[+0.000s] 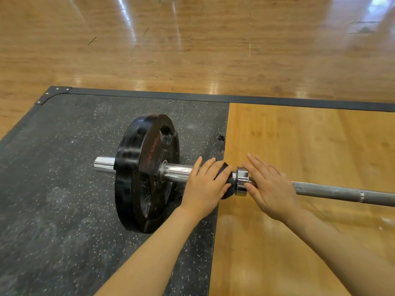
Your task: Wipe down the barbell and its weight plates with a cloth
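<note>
Both hands are working at the middle of the frame, on the barbell (333, 192) that is lying across the picture from centre left to the right edge. Left hand (205, 189) is lying over the chrome sleeve (177, 170), fingers stretched out and slightly spread, pressing a dark cloth (224, 167) against the metal; the cloth is bunching around the sleeve just left of the shiny collar (242, 181) and is showing between and beyond the fingertips. Right hand (269, 184) is resting flat on the bar just to the right of that collar, fingers straight and fanned toward the upper left, curling around nothing.

Black weight plates (147, 174) are standing upright on the sleeve, left of the left hand, with a short stub of chrome sticking out beyond them toward the left. How many plates are stacked there is hard to tell. Faint red lettering is showing on the plate face, too blurred to read.

Under the plates a dark speckled rubber mat (53, 189) is filling the lower left of the frame, edged by a black frame with a riveted corner at upper left. A light wooden platform panel (310, 135) is sitting under the bar's shaft at right, and glossy wood flooring (192, 39) is filling the upper part of the picture.
</note>
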Available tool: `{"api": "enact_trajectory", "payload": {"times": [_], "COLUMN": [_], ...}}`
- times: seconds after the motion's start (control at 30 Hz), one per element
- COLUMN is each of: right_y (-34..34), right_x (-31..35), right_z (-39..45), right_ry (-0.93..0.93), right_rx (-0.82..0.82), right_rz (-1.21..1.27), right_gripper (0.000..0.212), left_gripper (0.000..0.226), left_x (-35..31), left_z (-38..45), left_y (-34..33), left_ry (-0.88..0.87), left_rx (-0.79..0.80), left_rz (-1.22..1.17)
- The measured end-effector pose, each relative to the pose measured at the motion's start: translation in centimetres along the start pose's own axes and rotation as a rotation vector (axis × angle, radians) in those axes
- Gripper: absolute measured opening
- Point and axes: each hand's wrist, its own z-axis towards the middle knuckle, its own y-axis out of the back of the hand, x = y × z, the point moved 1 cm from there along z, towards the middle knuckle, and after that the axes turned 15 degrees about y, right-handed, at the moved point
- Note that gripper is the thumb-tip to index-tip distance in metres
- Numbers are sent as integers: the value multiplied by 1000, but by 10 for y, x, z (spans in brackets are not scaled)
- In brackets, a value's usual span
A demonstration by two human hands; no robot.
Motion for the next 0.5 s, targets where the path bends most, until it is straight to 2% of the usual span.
{"api": "enact_trajectory", "payload": {"times": [0.2, 0.33, 0.5], "right_y": [1, 2, 3], "right_x": [3, 4, 4], "right_z": [1, 0, 0], "right_ry": [2, -9, -16], "right_rx": [-28, -30, -17], "right_rz": [8, 6, 6], "right_gripper": [59, 60, 64], "left_gripper": [40, 47, 49], "left_x": [51, 35, -28], "left_z": [-20, -20, -8], "left_y": [11, 16, 5], "left_ry": [178, 294, 153], "left_rx": [-67, -34, 19], "left_rz": [-19, -92, -98]}}
